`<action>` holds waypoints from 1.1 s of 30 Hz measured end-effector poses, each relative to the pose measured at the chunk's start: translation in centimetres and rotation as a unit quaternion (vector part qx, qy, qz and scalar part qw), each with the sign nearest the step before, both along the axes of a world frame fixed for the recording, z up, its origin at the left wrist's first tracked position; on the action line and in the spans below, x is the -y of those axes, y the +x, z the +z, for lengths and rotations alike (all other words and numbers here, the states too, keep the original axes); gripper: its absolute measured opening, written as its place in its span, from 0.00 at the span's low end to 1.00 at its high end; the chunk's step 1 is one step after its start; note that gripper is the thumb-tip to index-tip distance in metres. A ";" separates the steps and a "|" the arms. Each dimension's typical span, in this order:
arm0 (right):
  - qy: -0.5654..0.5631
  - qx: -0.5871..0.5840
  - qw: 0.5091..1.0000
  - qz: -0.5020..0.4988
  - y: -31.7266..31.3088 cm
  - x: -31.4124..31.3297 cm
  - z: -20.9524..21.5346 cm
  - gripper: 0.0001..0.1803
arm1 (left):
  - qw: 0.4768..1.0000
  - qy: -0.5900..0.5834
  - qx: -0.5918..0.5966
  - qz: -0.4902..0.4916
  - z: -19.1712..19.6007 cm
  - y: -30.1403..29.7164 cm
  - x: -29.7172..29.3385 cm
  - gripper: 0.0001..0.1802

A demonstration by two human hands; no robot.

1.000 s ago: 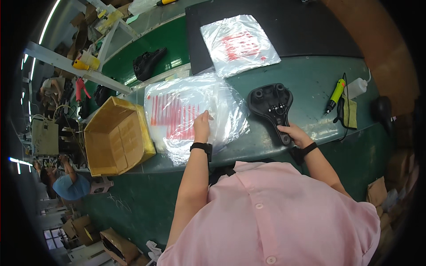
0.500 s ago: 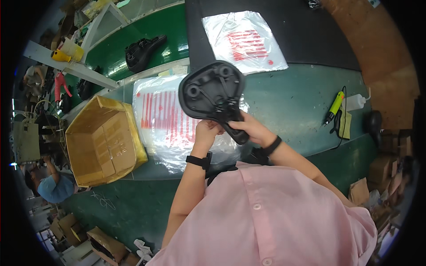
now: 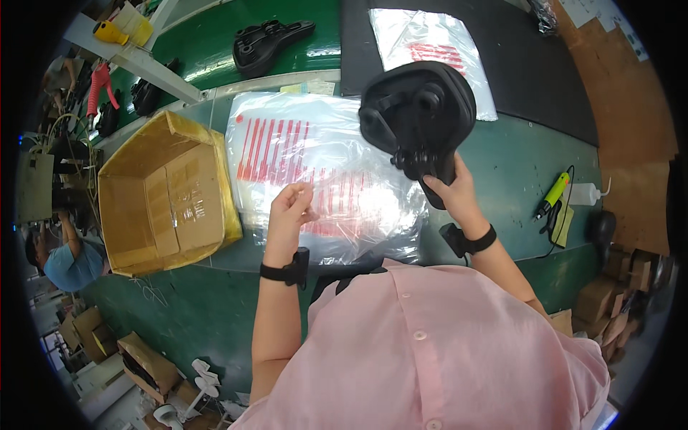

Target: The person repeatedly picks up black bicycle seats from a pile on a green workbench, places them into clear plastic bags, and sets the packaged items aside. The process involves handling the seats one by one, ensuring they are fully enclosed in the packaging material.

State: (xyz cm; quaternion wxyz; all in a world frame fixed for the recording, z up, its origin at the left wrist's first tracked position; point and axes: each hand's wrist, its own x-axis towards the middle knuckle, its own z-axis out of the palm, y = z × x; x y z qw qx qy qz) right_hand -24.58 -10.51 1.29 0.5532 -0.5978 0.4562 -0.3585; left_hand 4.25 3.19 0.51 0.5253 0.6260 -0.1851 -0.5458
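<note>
While right hand [image 3: 451, 192] grips black saddle [image 3: 419, 115], left hand [image 3: 290, 208] pinches plastic bag [image 3: 315, 172], fingertips hidden.

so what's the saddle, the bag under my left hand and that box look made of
Saddle: looks like hard black moulded plastic, matt, ribbed underside.
Bag: thin clear plastic film, glossy and wrinkled, red print.
Box: brown corrugated cardboard, dull, folded flaps open.

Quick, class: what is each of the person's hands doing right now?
Left hand: closed, pinching the top clear plastic bag of the stack.
Right hand: closed, holding the black bicycle saddle up by its narrow end.
</note>
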 end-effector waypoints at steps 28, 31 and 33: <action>0.190 0.033 0.980 0.043 -2.6 4.3 0.8 0.19 | 0.819 -0.441 0.163 -0.328 9.7 -14.4 4.5 0.20; 0.219 0.054 0.974 -0.029 -8.9 16.4 2.1 0.16 | 0.880 -0.261 0.287 -0.273 4.1 -8.9 3.6 0.28; 0.189 0.251 0.943 -0.112 -12.0 25.7 0.8 0.15 | 0.838 -0.130 0.469 -0.244 -2.0 -5.4 2.4 0.33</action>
